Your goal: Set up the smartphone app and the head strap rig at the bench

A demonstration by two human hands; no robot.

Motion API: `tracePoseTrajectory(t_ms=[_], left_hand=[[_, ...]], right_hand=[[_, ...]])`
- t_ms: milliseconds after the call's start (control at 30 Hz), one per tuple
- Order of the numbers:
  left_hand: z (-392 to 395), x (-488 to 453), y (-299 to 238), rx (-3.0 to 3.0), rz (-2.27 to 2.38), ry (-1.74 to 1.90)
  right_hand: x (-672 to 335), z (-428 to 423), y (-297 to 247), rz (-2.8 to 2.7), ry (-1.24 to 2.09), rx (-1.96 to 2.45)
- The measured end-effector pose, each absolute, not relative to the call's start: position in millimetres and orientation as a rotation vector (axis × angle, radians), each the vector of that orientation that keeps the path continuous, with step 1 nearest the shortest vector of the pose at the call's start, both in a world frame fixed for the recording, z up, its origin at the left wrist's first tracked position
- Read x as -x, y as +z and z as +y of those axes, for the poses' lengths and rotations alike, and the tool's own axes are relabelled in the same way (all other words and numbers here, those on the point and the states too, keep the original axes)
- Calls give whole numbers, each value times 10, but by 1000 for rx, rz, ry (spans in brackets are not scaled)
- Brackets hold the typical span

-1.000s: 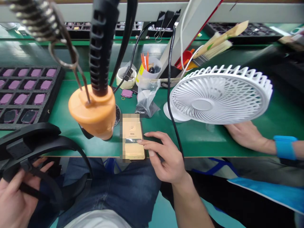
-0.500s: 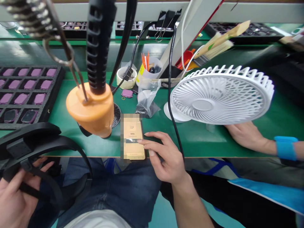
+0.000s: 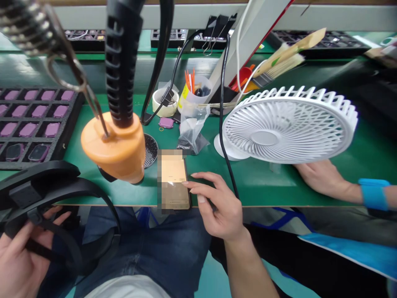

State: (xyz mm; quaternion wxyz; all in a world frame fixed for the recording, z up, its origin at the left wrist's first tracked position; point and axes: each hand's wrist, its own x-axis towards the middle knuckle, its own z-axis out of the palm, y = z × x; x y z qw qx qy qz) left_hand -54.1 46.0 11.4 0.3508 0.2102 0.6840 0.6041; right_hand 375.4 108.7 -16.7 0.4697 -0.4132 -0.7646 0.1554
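Note:
A phone [image 3: 173, 180] with a lit yellowish screen lies flat at the near edge of the green bench [image 3: 266, 182]. My right hand [image 3: 217, 207] rests beside it, fingers spread, with the index fingertip touching the screen's right side. Down at the lower left, my left hand [image 3: 18, 256] is wrapped round the black straps of a headset-like frame [image 3: 46, 194] held over my lap. An orange-and-black tool [image 3: 116, 136] hangs on a spring and hook just above the bench, left of the phone.
A white desk fan [image 3: 288, 124] lies tilted at right, with another person's hand [image 3: 322, 178] and blue wristband under it. A black tray of purple parts [image 3: 34, 120] sits at left. Tape roll, a cup of tools, a plastic bag and cables crowd the middle back.
The phone screen has changed to a plainer yellow view and my right index finger has shifted slightly up. The hanging orange tool has swung a little to the left.

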Motion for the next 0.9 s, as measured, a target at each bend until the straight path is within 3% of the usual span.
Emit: tracePoseTrajectory(t_ms=[900], left_hand=[[440,572,53,-500,1762,1652]], right_hand=[[-3735,1078,-162,-1821,381,1048]])
